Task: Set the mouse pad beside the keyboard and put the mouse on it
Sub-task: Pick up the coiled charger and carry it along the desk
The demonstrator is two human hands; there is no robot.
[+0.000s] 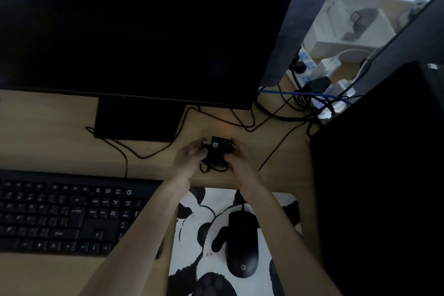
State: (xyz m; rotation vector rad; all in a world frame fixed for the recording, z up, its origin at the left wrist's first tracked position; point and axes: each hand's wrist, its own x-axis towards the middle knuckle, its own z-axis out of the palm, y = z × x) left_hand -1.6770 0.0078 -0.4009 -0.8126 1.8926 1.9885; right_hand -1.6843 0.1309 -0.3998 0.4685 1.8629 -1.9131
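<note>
Behind both hands (192, 156), mouse (242, 245) on pad (276, 202), ungripped

The mouse pad (206, 209) is white with black panda shapes; the black mouse (242, 244) sits at its 3 o'clock side. The keyboard (60, 214) is black, the desk (48, 149) tan.
</note>
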